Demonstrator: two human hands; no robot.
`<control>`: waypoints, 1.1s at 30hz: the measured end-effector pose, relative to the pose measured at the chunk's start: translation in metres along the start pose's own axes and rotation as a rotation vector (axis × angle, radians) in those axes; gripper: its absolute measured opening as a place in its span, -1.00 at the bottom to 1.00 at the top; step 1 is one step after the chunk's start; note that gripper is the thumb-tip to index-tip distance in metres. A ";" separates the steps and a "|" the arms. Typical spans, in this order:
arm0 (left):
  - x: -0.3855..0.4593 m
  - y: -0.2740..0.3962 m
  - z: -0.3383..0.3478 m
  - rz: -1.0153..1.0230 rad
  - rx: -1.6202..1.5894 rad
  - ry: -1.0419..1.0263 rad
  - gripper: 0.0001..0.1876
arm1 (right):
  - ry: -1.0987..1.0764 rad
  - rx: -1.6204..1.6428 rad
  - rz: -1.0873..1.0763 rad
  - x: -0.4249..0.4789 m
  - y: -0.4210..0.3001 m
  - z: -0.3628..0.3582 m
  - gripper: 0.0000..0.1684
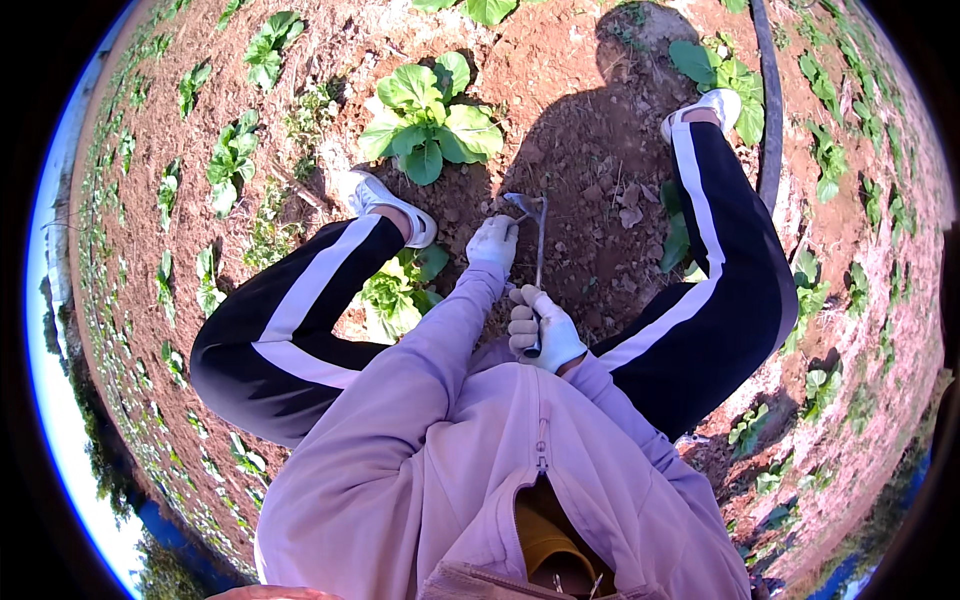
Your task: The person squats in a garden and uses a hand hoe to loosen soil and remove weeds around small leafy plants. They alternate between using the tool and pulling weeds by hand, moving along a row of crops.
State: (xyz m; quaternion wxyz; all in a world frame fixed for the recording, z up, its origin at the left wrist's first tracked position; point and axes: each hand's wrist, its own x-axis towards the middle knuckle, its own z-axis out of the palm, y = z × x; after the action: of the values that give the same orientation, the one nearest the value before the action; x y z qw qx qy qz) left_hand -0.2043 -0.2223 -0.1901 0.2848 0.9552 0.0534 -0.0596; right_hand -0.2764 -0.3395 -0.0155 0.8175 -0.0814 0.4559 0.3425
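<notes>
My right hand [551,330], in a whitish glove, is closed around the dark grip of a small hand hoe [541,244]. Its thin metal shaft points away from me, and the blade [523,202] turns left at the far end, close to the brown soil. Beside that blade is my left hand [493,244], gloved too, with its fingers curled. A thin brown piece shows at its fingertips; whether the hand grips it is unclear. Just beyond grows a large leafy green plant [427,124].
Another leafy plant [391,296] stands by my left shoe [386,206]. My right shoe [705,112] is against a plant [731,75], near a dark hose [769,105]. Dry leaves [631,206] lie on the shaded soil [585,165]. Rows of smaller plants [230,161] extend on both sides.
</notes>
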 end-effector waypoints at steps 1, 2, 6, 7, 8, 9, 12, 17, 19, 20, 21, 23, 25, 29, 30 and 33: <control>0.011 0.005 -0.009 0.009 -0.028 0.047 -0.81 | -0.048 0.045 0.024 -0.001 -0.002 -0.003 -0.78; 0.020 0.011 -0.016 0.022 -0.084 0.117 -0.80 | -0.096 0.090 0.048 -0.002 -0.006 -0.007 -0.78; 0.042 0.004 -0.028 0.109 0.009 0.104 -0.85 | -0.184 0.173 0.113 -0.005 -0.005 -0.003 -0.76; 0.041 0.001 -0.028 0.130 0.063 0.088 -0.86 | -0.204 0.185 0.123 -0.004 -0.004 -0.003 -0.76; 0.040 -0.001 -0.027 0.152 0.116 0.073 -0.87 | -0.216 0.217 0.144 -0.004 -0.004 -0.002 -0.76; 0.037 -0.003 -0.024 0.144 0.138 0.061 -0.87 | -0.223 0.247 0.162 -0.004 -0.004 -0.003 -0.76; 0.026 0.000 -0.011 0.157 0.212 0.035 -0.89 | -0.328 0.358 0.225 0.000 -0.008 -0.009 -0.74; 0.023 0.003 -0.008 0.169 0.129 0.077 -0.89 | -0.358 0.428 0.252 -0.001 -0.011 -0.006 -0.72; 0.031 0.010 -0.019 0.196 0.060 0.208 -0.88 | -0.343 0.455 0.249 -0.002 -0.012 -0.005 -0.72; 0.036 0.010 -0.021 0.198 0.075 0.209 -0.88 | -0.355 0.460 0.247 -0.001 -0.012 -0.007 -0.69; 0.036 0.006 -0.020 0.205 0.112 0.152 -0.88 | -0.370 0.461 0.249 0.000 -0.012 -0.007 -0.65; 0.034 -0.002 -0.016 0.218 0.185 0.036 -0.89 | -0.384 0.471 0.260 0.002 -0.011 -0.009 -0.65; 0.021 -0.003 -0.005 0.223 0.225 -0.109 -0.91 | -0.382 0.493 0.271 0.003 -0.014 -0.010 -0.71; 0.015 0.002 -0.003 0.198 0.134 0.002 -0.89 | -0.357 0.485 0.259 0.002 -0.015 -0.007 -0.72; 0.018 0.008 -0.011 0.187 0.102 0.079 -0.89 | -0.343 0.474 0.251 0.002 -0.015 -0.007 -0.72; 0.048 0.016 -0.038 0.217 0.061 0.201 -0.87 | -0.328 0.474 0.243 0.003 -0.013 -0.006 -0.72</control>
State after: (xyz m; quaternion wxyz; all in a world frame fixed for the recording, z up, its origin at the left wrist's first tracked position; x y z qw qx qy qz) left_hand -0.1512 -0.2114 -0.1568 0.2535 0.9648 -0.0237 0.0657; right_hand -0.2717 -0.3507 -0.0237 0.8294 0.2231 0.3915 0.3303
